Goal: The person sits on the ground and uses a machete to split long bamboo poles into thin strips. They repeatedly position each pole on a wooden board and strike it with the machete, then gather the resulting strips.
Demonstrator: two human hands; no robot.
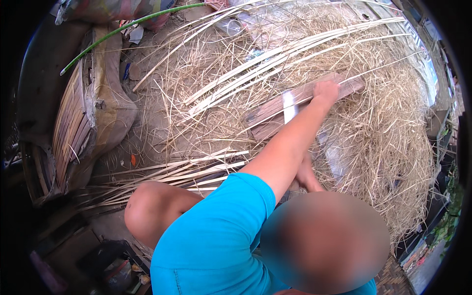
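Note:
My left arm, in a blue sleeve, reaches up and to the right. My left hand [326, 91] is closed on a thin bamboo strip [378, 67] at the right part of a worn wooden block [314, 93]. The strip runs along the block and sticks out past both its ends. A bright, flat, blade-like piece [289, 105] lies across the block; its lower end disappears behind my forearm. Below the forearm a bit of bare skin [308, 176] shows, a hand or a foot. A blurred patch covers the lower right, so my right hand cannot be made out.
Several long pale bamboo strips [246, 78] lie beyond the block. More strips [172, 172] lie near my left knee [147, 209]. Curly shavings [378, 142] heap up on the right. At left stand a worn padded seat [101, 113] and a green stalk [128, 27].

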